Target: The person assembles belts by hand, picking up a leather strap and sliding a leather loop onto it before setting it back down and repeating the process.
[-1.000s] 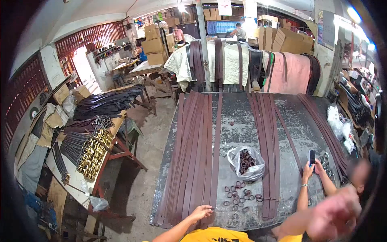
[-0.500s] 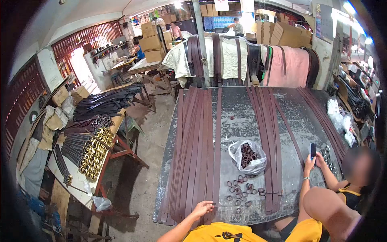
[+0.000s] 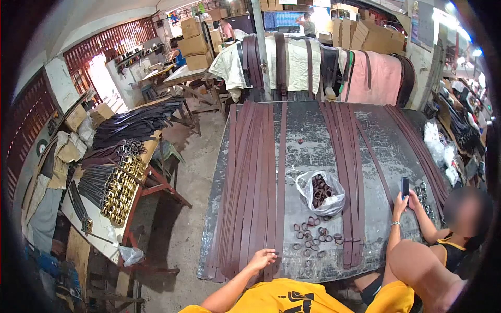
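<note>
My left hand (image 3: 262, 259) is at the near edge of the dark worktable (image 3: 308, 130), its fingers curled and fingertips together in a pinch. A small dark bit shows at the fingertips; I cannot make out what it is. Under and beside the hand lie long brown leather straps (image 3: 253, 182), side by side, running away from me. To the right, several small brown loops (image 3: 308, 243) are scattered on the table. Beyond them stands an open clear plastic bag (image 3: 334, 205) filled with more brown loops (image 3: 322, 192). My right hand is not in view.
On my right, a person in a black top (image 3: 453, 255) holds a phone (image 3: 405, 188) over the table. More brown straps (image 3: 345, 182) lie at middle right. On the left, a side table (image 3: 78, 203) bears gold buckles (image 3: 122, 193) and dark straps (image 3: 133, 128).
The whole view has shifted, so the table sits slightly higher in the picture and more of my yellow shirt shows. My left hand keeps its pinch at about the same spot by the straps.
</note>
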The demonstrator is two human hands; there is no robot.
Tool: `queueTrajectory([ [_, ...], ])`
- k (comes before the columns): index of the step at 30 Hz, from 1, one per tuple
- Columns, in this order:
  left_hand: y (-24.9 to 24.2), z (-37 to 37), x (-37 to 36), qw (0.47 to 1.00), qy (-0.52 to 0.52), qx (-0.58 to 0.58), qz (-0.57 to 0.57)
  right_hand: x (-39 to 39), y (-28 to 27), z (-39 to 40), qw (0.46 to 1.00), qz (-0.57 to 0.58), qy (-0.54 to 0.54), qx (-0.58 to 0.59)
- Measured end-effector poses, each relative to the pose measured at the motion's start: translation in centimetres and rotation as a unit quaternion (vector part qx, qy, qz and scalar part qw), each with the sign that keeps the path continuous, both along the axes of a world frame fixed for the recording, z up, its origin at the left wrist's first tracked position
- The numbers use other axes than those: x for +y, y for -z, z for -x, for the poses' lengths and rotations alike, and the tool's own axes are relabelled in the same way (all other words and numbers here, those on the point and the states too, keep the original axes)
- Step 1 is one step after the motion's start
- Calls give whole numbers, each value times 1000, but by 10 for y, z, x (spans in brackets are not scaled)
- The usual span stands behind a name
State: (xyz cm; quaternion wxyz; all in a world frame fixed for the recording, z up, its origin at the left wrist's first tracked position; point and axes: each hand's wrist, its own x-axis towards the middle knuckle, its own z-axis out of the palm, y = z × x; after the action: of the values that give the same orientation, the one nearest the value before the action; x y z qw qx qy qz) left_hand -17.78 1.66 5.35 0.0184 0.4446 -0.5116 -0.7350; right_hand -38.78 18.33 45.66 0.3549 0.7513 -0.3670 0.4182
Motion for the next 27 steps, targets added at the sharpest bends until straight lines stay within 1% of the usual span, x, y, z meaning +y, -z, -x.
queueTrajectory([
  [5,9,5,1,1000,-2,5,10,10,-3,-1,1000,0,11,3],
  [10,-6,3,-1,1000,6,-5,25,16,-4,-2,1000,-5,20,2],
  [15,2,1,0,1000,0,-7,19,16,0,0,999,-23,39,5],
  [17,11,0,-1,1000,1,0,16,15,1,3,998,-33,54,4],
  [23,13,-2,-1,999,16,-9,37,2,12,13,989,-94,113,-1],
  [27,20,-2,-1,1000,-13,1,19,-3,21,18,980,-129,151,-6],
])
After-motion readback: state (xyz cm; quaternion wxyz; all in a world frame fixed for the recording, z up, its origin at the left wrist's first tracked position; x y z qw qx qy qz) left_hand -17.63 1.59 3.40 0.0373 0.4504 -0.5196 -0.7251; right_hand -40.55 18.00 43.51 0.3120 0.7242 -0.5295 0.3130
